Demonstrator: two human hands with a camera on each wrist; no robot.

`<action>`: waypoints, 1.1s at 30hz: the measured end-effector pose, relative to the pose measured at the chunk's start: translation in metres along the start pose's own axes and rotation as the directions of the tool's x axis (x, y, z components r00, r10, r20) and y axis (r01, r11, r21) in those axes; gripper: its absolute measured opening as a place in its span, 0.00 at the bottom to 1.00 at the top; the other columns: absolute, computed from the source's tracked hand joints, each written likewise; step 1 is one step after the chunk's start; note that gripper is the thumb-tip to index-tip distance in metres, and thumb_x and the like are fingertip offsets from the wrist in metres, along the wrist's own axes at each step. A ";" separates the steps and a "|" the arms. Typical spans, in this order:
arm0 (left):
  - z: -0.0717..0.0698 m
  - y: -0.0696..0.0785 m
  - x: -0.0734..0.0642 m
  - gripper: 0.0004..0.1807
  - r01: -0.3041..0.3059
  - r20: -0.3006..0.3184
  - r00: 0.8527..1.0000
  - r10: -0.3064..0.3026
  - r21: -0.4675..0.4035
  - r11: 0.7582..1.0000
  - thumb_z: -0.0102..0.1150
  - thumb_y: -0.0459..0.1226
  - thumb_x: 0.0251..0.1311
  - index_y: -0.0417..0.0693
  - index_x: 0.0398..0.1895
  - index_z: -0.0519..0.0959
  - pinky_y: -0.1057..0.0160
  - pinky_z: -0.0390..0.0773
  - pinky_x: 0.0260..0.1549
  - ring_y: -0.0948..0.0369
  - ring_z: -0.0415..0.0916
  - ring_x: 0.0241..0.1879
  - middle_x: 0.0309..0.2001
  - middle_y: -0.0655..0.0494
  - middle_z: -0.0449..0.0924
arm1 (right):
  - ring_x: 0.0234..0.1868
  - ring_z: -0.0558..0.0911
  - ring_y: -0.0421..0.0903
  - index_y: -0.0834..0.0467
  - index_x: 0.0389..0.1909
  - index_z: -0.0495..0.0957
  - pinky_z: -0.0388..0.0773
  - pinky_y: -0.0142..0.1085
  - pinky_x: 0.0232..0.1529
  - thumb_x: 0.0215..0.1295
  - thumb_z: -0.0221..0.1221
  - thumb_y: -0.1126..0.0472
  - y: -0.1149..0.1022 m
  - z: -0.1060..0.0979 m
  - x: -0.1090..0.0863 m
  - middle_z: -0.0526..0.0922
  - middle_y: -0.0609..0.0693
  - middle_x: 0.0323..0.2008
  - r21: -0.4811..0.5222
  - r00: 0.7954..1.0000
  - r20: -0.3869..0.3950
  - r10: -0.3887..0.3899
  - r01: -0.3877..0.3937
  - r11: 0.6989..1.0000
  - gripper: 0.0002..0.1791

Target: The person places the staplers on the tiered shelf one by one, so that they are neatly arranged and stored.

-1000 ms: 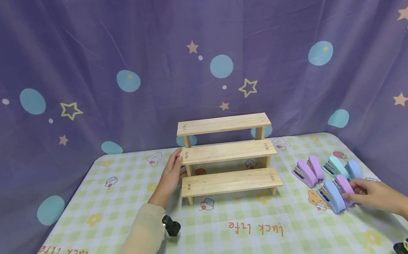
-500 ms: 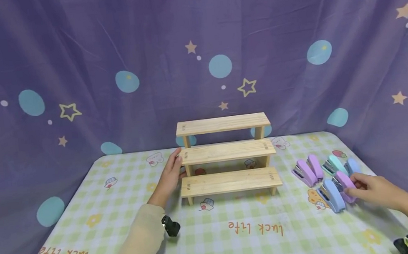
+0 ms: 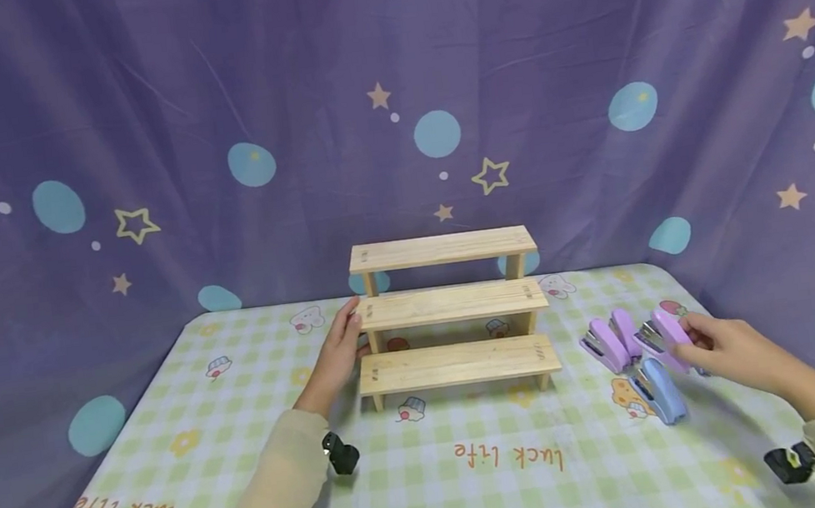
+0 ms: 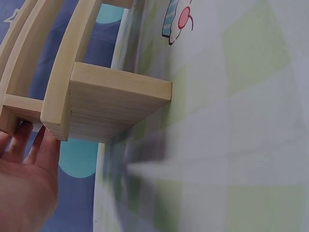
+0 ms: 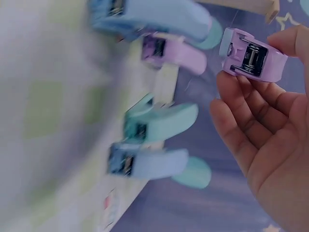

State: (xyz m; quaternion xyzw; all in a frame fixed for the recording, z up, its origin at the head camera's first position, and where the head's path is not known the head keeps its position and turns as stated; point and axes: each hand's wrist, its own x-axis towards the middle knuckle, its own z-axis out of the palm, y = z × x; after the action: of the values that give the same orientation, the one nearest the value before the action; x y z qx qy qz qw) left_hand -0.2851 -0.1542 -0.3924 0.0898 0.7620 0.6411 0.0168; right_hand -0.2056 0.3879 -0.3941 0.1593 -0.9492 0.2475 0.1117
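A three-tier wooden display shelf (image 3: 451, 305) stands at the table's middle. My left hand (image 3: 335, 350) holds the left end of its middle tier; in the left wrist view some fingertips are hidden behind the wood. My right hand (image 3: 739, 350) pinches a purple stapler (image 3: 665, 339) between thumb and fingers. The right wrist view shows this stapler (image 5: 253, 57) raised off the cloth, its end facing the camera. Below it in the head view lies a blue stapler (image 3: 661, 393), and two purple staplers (image 3: 607, 346) sit to the left.
A teal stapler (image 5: 164, 122) and another blue stapler (image 5: 157, 164) stand side by side in the right wrist view; in the head view the right hand and its stapler mostly cover them. A checked cloth (image 3: 247, 440) spreads over the table, and a purple curtain (image 3: 281, 75) hangs behind.
My right hand has lifted the purple stapler from beside the front blue one and moved it up and slightly left. The left hand and the shelf stay put.
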 end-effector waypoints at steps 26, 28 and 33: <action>0.001 -0.028 0.017 0.29 -0.045 -0.030 0.998 0.046 0.028 0.999 0.32 0.48 0.82 0.57 0.81 0.49 0.45 0.71 0.64 0.44 0.60 0.71 0.76 0.43 0.53 | 0.23 0.70 0.43 0.53 0.35 0.72 0.68 0.34 0.22 0.71 0.60 0.53 -0.107 0.007 0.106 0.73 0.46 0.23 0.112 0.991 0.050 -0.127 0.121 0.986 0.10; 0.000 -0.029 0.017 0.29 -0.049 -0.027 0.998 0.050 0.027 0.998 0.32 0.48 0.82 0.56 0.81 0.49 0.45 0.70 0.65 0.43 0.59 0.71 0.76 0.42 0.53 | 0.24 0.71 0.45 0.53 0.36 0.73 0.70 0.35 0.24 0.72 0.60 0.53 -0.115 0.013 0.116 0.75 0.47 0.24 0.148 0.990 0.048 -0.134 0.125 0.981 0.10; -0.001 -0.029 0.015 0.28 -0.043 -0.025 0.999 0.044 0.031 0.999 0.31 0.46 0.82 0.56 0.81 0.49 0.43 0.69 0.66 0.43 0.58 0.71 0.75 0.41 0.53 | 0.29 0.76 0.46 0.56 0.42 0.75 0.75 0.38 0.29 0.72 0.60 0.49 -0.136 0.031 0.137 0.80 0.48 0.30 0.234 0.990 0.038 -0.135 0.122 0.965 0.13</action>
State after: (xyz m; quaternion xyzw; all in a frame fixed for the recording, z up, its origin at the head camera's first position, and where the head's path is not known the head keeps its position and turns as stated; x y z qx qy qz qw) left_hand -0.3029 -0.1572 -0.4194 0.0985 0.7695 0.6309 -0.0083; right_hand -0.2874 0.2257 -0.3219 0.2389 -0.9042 0.3441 0.0827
